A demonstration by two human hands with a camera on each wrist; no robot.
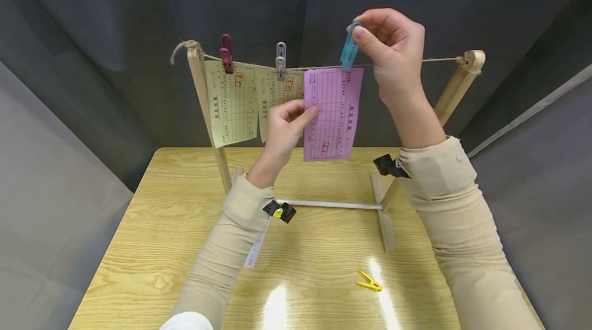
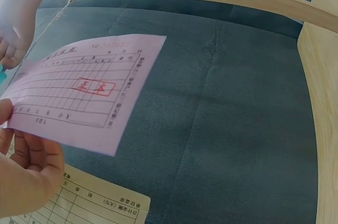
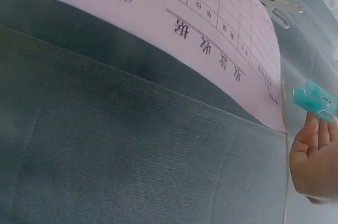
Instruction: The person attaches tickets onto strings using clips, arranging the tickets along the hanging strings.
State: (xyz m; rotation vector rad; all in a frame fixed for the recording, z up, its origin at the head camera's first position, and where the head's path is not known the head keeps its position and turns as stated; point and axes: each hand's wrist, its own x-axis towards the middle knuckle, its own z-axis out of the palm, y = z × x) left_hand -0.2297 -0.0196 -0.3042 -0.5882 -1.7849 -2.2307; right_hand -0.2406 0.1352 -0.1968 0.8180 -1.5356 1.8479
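Yellow plastic marks the nearest object: a spare yellow clothespin [image 1: 369,282] lies on the pale wood surface [image 1: 152,248] at about 5 o'clock of the scene, well apart from both hands. Beyond it stands a small wooden drying rack [image 1: 384,217], its twine line [image 1: 439,59] stretched between two posts. The left hand [image 1: 285,127], at roughly the centre, pinches the left edge of a pink form [image 1: 334,114] between thumb and fingers, steadying the sheet, whose long axis hangs vertically below the twine. The right hand [image 1: 393,52], higher and at about 1 o'clock, pinches a blue clothespin [image 1: 349,52] between thumb and forefinger; the pin sits at the twine, right over the pink form's top right corner, and points nearly straight down. Whether its jaws have closed on the paper cannot be made out. The key relation: the pin's mouth lies directly above the sheet's upper edge, and the right hand is the one on it, the left hand being lower, at about 8 o'clock from the pin. Farther left on the line, at 10 to 11 o'clock, two cream forms [image 1: 231,104] hang under a maroon clothespin [image 1: 226,53] and a grey clothespin [image 1: 280,60], against a dark grey cloth backdrop [image 1: 115,21].
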